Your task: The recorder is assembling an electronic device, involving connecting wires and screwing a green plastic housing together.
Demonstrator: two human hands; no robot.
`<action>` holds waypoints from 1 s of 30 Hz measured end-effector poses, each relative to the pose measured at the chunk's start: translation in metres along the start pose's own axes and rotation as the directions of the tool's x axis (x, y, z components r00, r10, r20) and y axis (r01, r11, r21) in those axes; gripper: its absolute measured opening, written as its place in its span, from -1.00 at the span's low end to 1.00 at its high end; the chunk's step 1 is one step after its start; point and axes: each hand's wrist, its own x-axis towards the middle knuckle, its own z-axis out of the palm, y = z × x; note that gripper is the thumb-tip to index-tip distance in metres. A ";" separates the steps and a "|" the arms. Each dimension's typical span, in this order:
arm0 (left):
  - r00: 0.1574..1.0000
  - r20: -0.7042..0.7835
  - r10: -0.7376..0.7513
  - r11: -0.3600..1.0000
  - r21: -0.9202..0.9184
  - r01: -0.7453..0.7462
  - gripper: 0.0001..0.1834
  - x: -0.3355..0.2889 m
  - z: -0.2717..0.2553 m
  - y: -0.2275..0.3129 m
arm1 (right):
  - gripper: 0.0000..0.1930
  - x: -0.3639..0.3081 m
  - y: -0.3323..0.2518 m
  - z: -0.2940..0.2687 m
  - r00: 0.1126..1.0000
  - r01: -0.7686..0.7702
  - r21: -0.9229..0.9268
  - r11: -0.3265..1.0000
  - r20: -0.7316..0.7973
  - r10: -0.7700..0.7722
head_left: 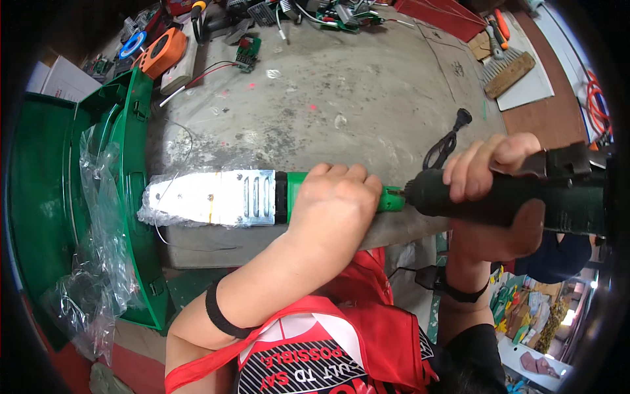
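My left hand grips the green handle of a pipe welding iron that lies across the grey workbench, its flat silver plate pointing left and partly wrapped in clear plastic. My right hand is closed around a dark green electric screwdriver. The screwdriver's tip meets the green end of the iron's handle, just right of my left hand. A black band sits on each of my wrists.
An open green plastic case with a clear bag stands at the left. A black plug and cord lie behind the tool. Circuit boards, an orange reel, wires and a brush crowd the far edge.
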 end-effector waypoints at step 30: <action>0.997 -0.066 -0.051 0.998 -0.049 0.048 -0.82 0.003 0.002 0.001 | -0.41 0.007 0.007 -0.008 0.957 0.075 0.004 0.997 0.282 -0.073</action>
